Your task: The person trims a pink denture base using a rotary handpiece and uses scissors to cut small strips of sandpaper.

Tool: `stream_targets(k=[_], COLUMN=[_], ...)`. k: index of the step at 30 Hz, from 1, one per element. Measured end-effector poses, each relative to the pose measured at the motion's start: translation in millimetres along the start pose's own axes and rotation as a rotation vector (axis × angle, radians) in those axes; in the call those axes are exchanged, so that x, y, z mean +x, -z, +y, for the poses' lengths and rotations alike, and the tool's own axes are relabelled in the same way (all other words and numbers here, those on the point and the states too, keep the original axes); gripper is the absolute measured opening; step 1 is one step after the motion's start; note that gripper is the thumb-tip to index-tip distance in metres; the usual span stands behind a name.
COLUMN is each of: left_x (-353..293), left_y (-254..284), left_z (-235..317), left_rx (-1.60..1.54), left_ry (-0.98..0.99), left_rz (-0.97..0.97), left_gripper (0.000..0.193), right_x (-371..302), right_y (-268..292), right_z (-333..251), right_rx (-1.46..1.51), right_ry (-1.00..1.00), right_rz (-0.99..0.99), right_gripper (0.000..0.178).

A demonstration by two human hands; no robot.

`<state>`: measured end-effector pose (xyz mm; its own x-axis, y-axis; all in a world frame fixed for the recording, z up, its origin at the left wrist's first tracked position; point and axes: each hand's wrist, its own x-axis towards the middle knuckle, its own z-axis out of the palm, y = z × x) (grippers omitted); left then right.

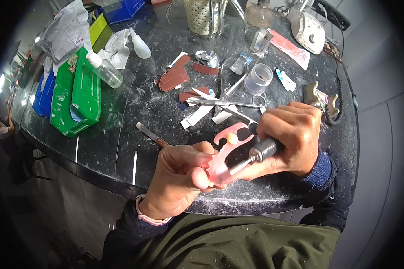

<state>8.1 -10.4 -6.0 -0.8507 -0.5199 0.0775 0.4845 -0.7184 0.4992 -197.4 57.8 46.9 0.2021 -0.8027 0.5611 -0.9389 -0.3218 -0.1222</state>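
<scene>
My left hand (173, 179) pinches a pink partial denture (219, 167) between thumb and fingers, just above the front edge of the dark table. The denture has a curved outline with a yellowish tooth on its far part. My right hand (296, 134) is wrapped round a dark rotary handpiece (265, 149). Its metal tip points left and down at the denture's near right side; whether it touches cannot be made out. Right behind the hands lie steel scissors (226, 103) among white strips. A slim tool (149, 132) rests beyond my left hand, partly hidden by it.
Brown sandpaper pieces (174, 80) and a clear cup (258, 78) lie farther back. On the left are green bins (60, 105) and a spray bottle (105, 71). A white control unit (308, 33) stands far right, a dental model (314, 95) nearer. A perforated basket (197, 20) holds tools.
</scene>
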Motion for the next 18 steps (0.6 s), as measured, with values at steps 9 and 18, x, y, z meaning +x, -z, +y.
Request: stream_targets(k=[9,18], left_x=[0.8,-2.5], left_y=[-2.5,1.3], left_z=[-0.7,-2.4], left_rx=[0.012,0.075], left_ry=[0.041,0.023], left_rz=[-0.005,0.040], left_gripper=[0.023,0.023], right_x=[0.6,-2.2], right_y=[-0.4,-2.1], right_z=[2.1,4.0], right_rx=[0.001,0.006], right_ry=[0.003,0.033], right_rz=[0.023,0.051], right_gripper=[0.069,0.069])
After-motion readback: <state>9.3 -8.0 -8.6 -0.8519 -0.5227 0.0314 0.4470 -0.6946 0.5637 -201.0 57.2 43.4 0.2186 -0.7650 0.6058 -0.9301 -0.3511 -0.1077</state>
